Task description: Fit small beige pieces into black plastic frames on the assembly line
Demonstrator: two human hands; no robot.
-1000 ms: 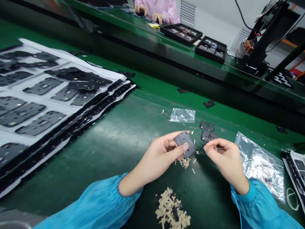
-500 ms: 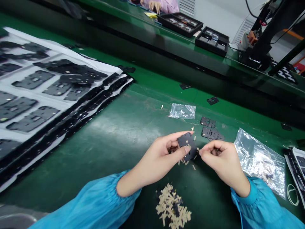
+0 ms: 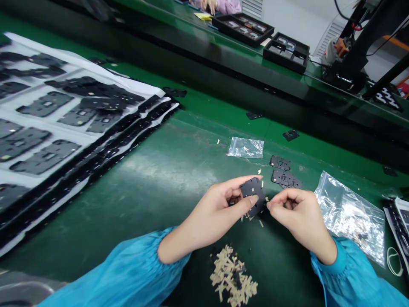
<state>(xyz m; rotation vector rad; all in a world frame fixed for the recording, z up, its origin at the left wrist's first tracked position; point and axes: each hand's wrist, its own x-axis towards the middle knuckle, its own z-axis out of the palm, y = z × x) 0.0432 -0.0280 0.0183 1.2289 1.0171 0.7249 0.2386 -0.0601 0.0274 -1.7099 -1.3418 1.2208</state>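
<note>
My left hand (image 3: 220, 209) grips a thin black plate (image 3: 252, 187) with small holes, thumb across its face and fingers behind. At the plate's right edge, my right hand (image 3: 294, 209) is closed in a pinch, fingertips close to the edge. Whether a tiny piece sits between those fingertips is too small to tell. Small beige strips lie scattered on the green table (image 3: 153, 179) under and around the plate. Between my forearms is a heap of beige strips (image 3: 231, 277) mixed with black bits. Several similar black plates (image 3: 284, 178) lie just beyond my right hand.
A small transparent bag (image 3: 246, 147) lies beyond my hands; a larger zip bag (image 3: 351, 217) is at right beside a rubber band (image 3: 394, 261). Stacked white sheets (image 3: 105, 74) bearing black plates fill the left. Black trays (image 3: 286, 53) and another person's hand (image 3: 209, 6) are at the back.
The view has shifted very slightly. Both hands keep nearly the same pose, with the plate still in my left hand and my right fingers at its edge.
</note>
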